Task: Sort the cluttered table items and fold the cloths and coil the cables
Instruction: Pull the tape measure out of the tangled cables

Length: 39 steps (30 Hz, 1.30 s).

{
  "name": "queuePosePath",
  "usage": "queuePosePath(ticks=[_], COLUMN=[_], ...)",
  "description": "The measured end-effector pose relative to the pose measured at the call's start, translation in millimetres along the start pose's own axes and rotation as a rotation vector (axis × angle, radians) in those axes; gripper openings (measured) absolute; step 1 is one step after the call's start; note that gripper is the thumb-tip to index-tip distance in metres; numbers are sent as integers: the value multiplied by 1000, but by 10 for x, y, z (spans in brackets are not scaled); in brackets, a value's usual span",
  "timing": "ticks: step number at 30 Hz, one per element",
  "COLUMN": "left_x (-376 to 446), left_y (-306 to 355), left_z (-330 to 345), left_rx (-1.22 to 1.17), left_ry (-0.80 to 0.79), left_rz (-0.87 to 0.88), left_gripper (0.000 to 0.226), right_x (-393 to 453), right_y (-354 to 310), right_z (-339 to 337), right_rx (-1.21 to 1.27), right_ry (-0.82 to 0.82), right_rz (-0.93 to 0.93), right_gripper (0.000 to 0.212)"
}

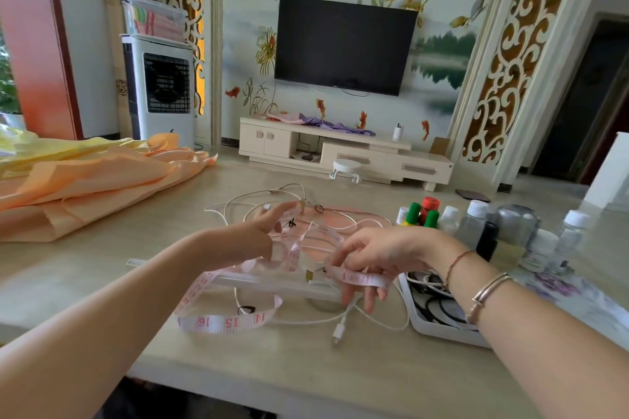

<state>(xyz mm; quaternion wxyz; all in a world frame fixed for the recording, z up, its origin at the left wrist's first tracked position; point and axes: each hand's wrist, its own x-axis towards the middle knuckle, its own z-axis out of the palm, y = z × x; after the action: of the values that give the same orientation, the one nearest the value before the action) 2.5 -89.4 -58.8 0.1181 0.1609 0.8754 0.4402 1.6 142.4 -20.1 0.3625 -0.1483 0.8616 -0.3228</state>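
- Looping over the near part of the table (102, 282), a pink-and-white measuring tape (226, 323) hangs between both hands, its lowest bend showing the numbers 14 to 16.
- Right hand (374, 258): fingers curled round a band of the tape, pinching it just above the tabletop.
- Left hand (258, 235): raised a little farther back with the tape draped under it; the fingers look fairly straight, but motion blur hides whether they actually pinch the tape, so I cannot tell.
- Under and around the hands lies a white charging cable (340, 326), uncoiled, its plug end pointing toward the near edge; thinner white wires (272, 194) sprawl loose just behind the hands.
- Beside the right wrist sits a white tray (442, 333) holding dark cables and bands, which suggests some sorting has begun.
- Behind the tray stands a cluster of small bottles (473, 221), grouped together, some with green and red caps.
- At the far left, orange and yellow cloths (85, 180) lie in a rumpled heap, not folded.
- My judgement: the task is at an early-to-middle stage. The bottles and tray look dealt with; the tape is in hand, while the cables remain to be coiled and the cloths to be folded.
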Motion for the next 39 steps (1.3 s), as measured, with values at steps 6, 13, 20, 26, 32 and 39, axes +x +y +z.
queuePosePath(ticks=[6, 13, 20, 26, 32, 39], left_x=[15, 110, 18, -38, -56, -32], left_y=[-28, 93, 382, 574, 726, 720], left_z=[1, 67, -14, 79, 236, 271], left_rx=[-109, -240, -461, -498, -442, -386], left_ry=[17, 475, 672, 499, 395, 332], left_rz=[-16, 35, 149, 216, 232, 214], left_gripper=[38, 40, 49, 32, 23, 15], right_x=[16, -13, -168, -256, -258, -371], right_y=[-116, -292, -282, -372, -387, -365], right_z=[154, 388, 79, 9, 65, 4], right_rx=[-191, -1072, -910, 100, 613, 803], right_ry=[120, 882, 1269, 1068, 686, 546], right_rz=[79, -106, -409, -590, -557, -639], right_gripper=[22, 11, 26, 28, 15, 10])
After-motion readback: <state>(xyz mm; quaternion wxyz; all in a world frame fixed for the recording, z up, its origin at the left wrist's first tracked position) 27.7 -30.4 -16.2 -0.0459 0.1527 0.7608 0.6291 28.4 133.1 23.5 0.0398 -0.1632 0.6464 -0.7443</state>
